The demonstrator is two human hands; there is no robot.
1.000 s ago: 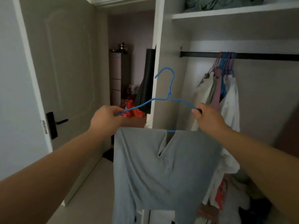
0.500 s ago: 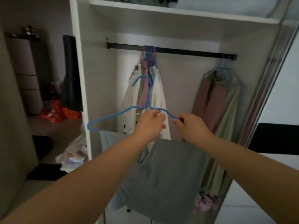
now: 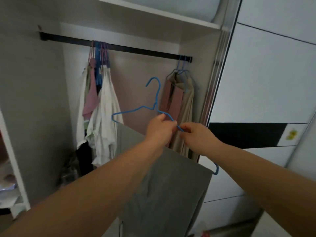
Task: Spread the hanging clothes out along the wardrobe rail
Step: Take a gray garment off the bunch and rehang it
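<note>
grey cloth [image 3: 164,194] covers lower bar of thin blue wire hanger [image 3: 156,101]; cloth's bottom cut off by frame. hook up, opening left; long axis slopes down rightward, below black wardrobe rail [image 3: 119,47]. left hand [image 3: 159,130], right hand [image 3: 196,138] both pinch right shoulder wire.

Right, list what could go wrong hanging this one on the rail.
1. Both the left hand and right hand pinch one arm of the blue hanger, so it tilts; the grey garment could slide off.
2. The hook points away from the rail and may miss it.
</note>
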